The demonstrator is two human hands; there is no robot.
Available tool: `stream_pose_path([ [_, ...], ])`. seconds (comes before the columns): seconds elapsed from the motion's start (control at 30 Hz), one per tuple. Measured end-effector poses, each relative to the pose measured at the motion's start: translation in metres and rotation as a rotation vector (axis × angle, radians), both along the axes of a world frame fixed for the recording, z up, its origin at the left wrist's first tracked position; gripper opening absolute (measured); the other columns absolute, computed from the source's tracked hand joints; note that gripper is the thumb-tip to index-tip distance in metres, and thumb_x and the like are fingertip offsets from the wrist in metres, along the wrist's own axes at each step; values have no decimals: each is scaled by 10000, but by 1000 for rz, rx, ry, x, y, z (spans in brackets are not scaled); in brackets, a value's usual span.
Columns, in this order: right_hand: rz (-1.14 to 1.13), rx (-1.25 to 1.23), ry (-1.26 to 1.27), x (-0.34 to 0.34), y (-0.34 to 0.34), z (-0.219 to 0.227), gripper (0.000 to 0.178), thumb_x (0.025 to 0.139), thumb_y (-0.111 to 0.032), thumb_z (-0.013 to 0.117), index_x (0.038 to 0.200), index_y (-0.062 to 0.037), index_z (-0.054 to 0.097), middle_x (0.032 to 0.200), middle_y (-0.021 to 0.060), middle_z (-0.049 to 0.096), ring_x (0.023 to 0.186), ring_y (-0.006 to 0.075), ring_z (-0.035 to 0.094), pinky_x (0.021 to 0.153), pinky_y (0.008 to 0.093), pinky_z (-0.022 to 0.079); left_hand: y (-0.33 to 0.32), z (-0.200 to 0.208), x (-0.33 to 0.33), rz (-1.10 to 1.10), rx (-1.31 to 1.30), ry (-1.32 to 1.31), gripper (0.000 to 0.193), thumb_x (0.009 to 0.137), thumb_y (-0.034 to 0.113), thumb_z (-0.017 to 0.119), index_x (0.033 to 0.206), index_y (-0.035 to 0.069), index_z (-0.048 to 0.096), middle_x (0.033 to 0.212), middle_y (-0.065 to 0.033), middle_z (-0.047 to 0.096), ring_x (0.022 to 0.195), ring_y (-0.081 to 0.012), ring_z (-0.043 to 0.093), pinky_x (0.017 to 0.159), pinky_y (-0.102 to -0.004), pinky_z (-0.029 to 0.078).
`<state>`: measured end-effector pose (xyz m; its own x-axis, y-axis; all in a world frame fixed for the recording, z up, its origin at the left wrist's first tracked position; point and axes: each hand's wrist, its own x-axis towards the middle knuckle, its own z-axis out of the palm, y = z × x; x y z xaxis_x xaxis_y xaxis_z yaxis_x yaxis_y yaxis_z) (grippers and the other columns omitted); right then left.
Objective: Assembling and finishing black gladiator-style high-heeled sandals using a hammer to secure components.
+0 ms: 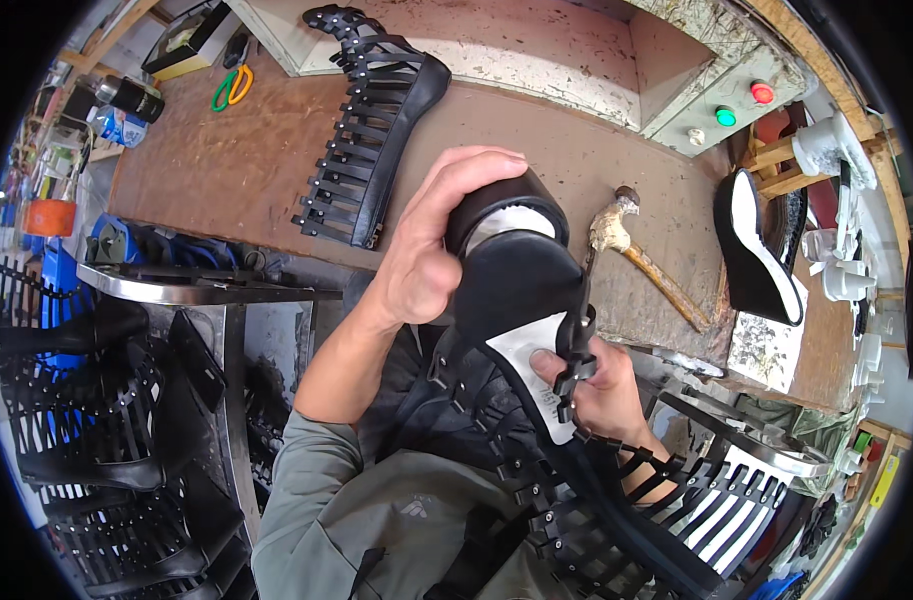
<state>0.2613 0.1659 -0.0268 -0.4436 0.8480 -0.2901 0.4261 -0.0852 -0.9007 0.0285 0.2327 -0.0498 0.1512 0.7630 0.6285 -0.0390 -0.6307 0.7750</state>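
A black strappy boot [517,280] is held in front of my chest, its underside facing up and its strapped shaft hanging down to the lower right. White board shows on the narrow middle of its underside. My left hand [427,240] is closed around a rounded black sole piece [507,205] with a white inner face, at the boot's far end. Whether that piece is joined to the boot I cannot tell. Lower down, my right hand [607,385] grips the boot, its thumb on the white part and its fingers partly hidden behind straps.
Another strappy boot [377,140] lies on the brown bench [207,170]. A hammer [647,255], a black wedge sole [762,245] and scissors [234,88] lie there too. Several black boots [97,440] are stacked at left beside a metal-edged rack [177,290]. A button-fitted box [677,100] stands behind.
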Motion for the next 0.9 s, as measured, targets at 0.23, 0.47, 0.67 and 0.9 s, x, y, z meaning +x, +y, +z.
stream_pose_path([
  [0.23,-39,-31,126,1,-2,-7,154,814,-78,699,946,-44,628,741,35,660,663,71,605,622,241,479,0,1,-2,28,48,80,929,540,508,836,1246,16,486,1218,-190,474,1116,-295,496,951,-374,396],
  [0.47,-27,-9,195,1,-2,-11,182,784,2,678,956,-33,630,777,37,682,670,82,619,636,236,486,-6,5,-4,29,-25,135,885,631,529,780,1259,10,433,1244,-225,437,1131,-287,486,956,-394,412],
  [0.67,-16,-45,175,3,-3,-10,202,776,13,677,969,-28,632,796,44,688,690,87,629,656,235,488,-6,4,0,52,1,71,801,586,378,823,1228,28,495,1201,-207,496,1097,-316,507,932,-384,410],
  [0.9,-42,-38,173,2,-5,-12,161,796,-74,716,931,-27,641,759,37,678,658,70,604,627,234,485,-8,10,1,39,-13,52,734,623,327,807,1217,22,502,1200,-211,504,1086,-318,518,921,-378,420],
])
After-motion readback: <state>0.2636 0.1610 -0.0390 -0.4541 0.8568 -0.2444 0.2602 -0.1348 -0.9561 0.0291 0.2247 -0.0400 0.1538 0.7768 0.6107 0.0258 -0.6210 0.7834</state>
